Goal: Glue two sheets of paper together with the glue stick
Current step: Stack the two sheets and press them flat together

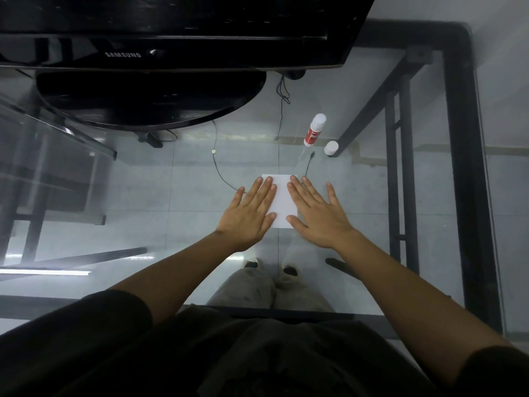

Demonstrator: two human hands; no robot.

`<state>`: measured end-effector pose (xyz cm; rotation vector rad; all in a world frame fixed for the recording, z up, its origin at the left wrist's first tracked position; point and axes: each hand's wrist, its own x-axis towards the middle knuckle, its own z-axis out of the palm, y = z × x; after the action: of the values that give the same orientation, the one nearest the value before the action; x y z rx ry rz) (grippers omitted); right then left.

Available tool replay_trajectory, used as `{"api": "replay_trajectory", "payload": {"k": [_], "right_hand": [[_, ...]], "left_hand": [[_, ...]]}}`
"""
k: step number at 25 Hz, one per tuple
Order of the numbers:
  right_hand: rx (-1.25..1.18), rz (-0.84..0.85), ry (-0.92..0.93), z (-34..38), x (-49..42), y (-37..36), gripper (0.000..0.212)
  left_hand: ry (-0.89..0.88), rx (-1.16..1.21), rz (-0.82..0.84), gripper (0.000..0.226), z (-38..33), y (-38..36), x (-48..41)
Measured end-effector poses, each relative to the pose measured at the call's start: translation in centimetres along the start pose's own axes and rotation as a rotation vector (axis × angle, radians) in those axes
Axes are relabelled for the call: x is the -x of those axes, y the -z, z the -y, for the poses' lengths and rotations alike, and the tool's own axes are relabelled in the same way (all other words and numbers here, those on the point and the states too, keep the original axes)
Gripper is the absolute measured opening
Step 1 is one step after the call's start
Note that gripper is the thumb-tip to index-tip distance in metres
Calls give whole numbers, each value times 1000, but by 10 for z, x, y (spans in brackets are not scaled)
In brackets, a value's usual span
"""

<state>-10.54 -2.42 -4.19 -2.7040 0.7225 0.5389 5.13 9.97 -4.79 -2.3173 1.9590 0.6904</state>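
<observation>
White paper (282, 200) lies flat on the glass table (186, 179), a single sheet as far as I can tell. My left hand (249, 214) rests palm down on its left edge with fingers spread. My right hand (316, 213) presses flat on its right edge. Both hands hold nothing. The glue stick (314, 130), white with a red label, stands uncapped beyond the paper to the right. Its white cap (331, 148) sits on the glass just right of it.
A black Samsung monitor (160, 38) on a round base (148, 98) fills the far left of the table. Thin black cables (282, 110) run near the paper. The black table frame (463, 167) borders the right side. My legs and shoes show through the glass.
</observation>
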Motion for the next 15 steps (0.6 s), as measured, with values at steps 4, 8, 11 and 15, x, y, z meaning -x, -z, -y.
{"api": "replay_trajectory", "payload": {"k": [4,8,11,15], "right_hand": [[-84,54,26,-4,0,3,79],[-93,63,34,-4,0,5,79],[-78,60,39,-4,0,5,79],[-72,58,38,-5,0,4,80]], "left_hand": [[-321,-63,68,62,28,15,13],[-664,-299,251,61,44,12,16],[-741,-279,316,54,54,22,-5],[-804,-300,316,60,63,30,-18]]}}
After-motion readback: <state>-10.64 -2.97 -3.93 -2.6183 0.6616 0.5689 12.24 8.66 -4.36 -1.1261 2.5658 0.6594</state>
